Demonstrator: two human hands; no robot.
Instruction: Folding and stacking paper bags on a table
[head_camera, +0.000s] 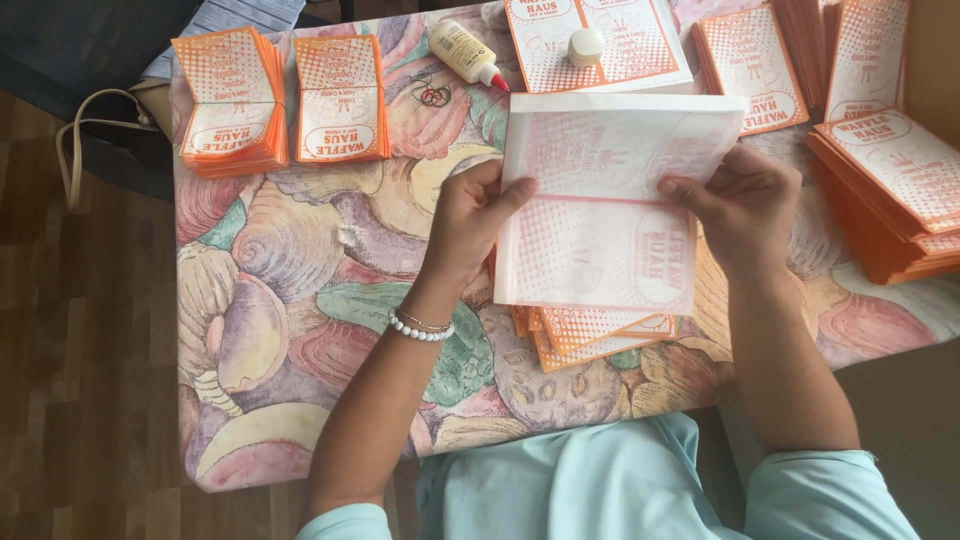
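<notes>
Both hands, left hand (470, 215) and right hand (745, 205), on white paper sheet (600, 210).

Both forearms angled inward, left hand (468, 222) and right hand (740, 208) raised level, fingers curled, thumbs pinching inward.

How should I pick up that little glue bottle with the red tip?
Probably grip the cream plastic glue bottle around its wide middle, coming from above. It lies on its side on the shell-patterned tablecloth, red nozzle pointing right, with both long sides free.
</notes>
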